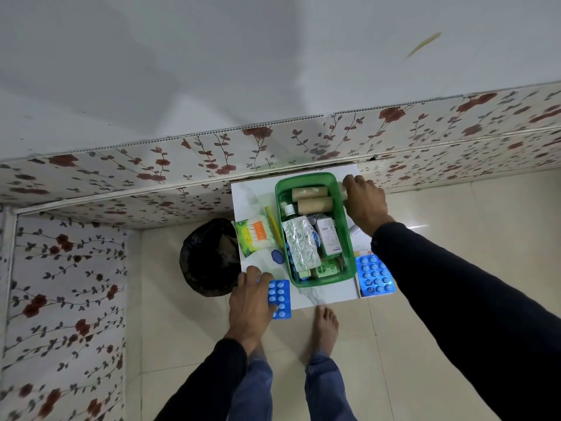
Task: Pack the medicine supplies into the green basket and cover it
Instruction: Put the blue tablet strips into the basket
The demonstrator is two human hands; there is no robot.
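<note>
The green basket [280, 189] stands on a small white marble-patterned table [249, 196], filled with two tan bandage rolls [312, 199], a foil strip [300, 243], small bottles and boxes. My left hand [252, 302] grips a blue blister pack of white tablets [280, 297] at the table's front left edge. My right hand [364, 202] rests curled on a pale roll beside the basket's far right rim. A second blue blister pack [374, 276] lies to the basket's right. A cotton bud pack [255, 235] and a yellow item [273, 226] lie to its left.
A black-lined bin [206, 256] sits on the floor left of the table. Floral-papered walls run behind and to the left. My bare feet [326, 329] stand on cream tiles in front of the table. A blue cap [277, 256] lies by the basket.
</note>
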